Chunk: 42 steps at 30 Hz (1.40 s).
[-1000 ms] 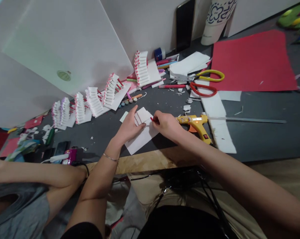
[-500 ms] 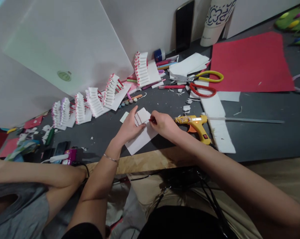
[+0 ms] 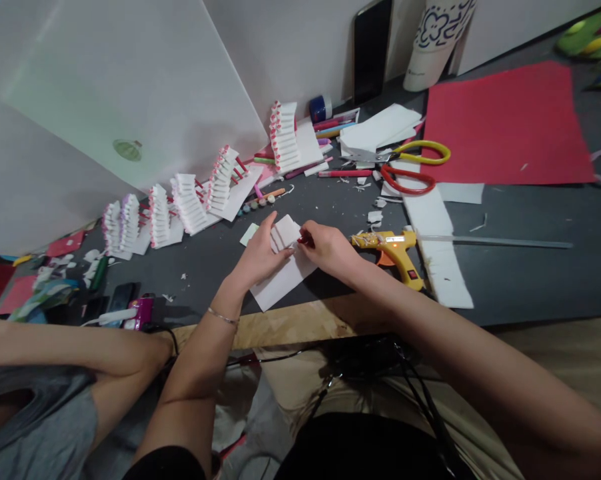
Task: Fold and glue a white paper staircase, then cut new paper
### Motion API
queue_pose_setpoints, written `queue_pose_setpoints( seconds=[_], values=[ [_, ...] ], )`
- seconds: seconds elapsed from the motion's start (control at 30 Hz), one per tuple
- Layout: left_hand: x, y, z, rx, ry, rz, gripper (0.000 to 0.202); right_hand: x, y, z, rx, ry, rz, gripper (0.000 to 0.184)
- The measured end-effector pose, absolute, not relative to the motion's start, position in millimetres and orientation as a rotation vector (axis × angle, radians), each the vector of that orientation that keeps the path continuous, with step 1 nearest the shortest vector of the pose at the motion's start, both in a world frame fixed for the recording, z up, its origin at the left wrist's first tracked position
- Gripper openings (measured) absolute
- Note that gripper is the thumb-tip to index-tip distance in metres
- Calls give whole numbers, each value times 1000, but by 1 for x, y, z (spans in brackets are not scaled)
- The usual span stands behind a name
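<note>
My left hand (image 3: 266,251) grips a small white folded piece (image 3: 285,232) between thumb and fingers, above a white paper card (image 3: 286,280) on the dark table. At the piece's right edge, my right hand (image 3: 325,247) pinches a small red item (image 3: 303,239), mostly hidden by the fingers. Just right of that hand lies a yellow glue gun (image 3: 393,250) with an orange trigger. A pale green slip (image 3: 249,234) sits behind my left hand.
White fan-like pieces with red or purple tips (image 3: 220,180) stand along the back. Scissors (image 3: 410,163), red sheet (image 3: 505,127), phone (image 3: 373,50) and tumbler (image 3: 435,47) are to the right. A glue stick (image 3: 510,242) lies beyond the gun. Another person's arm (image 3: 80,343) rests at left.
Both hands stay almost in place at the white piece. The fingers of my right hand have shifted slightly around the red item.
</note>
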State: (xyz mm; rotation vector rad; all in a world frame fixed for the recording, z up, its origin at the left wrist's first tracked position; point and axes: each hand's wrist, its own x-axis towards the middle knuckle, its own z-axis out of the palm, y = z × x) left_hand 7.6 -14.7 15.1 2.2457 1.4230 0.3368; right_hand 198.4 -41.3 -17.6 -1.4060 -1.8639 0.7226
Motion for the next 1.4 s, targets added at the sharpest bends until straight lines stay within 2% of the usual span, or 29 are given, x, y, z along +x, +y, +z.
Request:
queue_pose_setpoints(
  seconds=[0.43, 1.03, 1.4],
  values=[
    [8, -13, 14, 2237, 1460, 335, 89, 200, -40, -19, -1396, -1894, 712, 7],
    [-9, -25, 21, 2204, 1515, 262, 106, 200, -40, -22, -1438, -1909, 713, 9],
    [-19, -34, 15, 2208, 1572, 184, 108, 202, -40, -26, -1450, -1892, 731, 13]
  ],
)
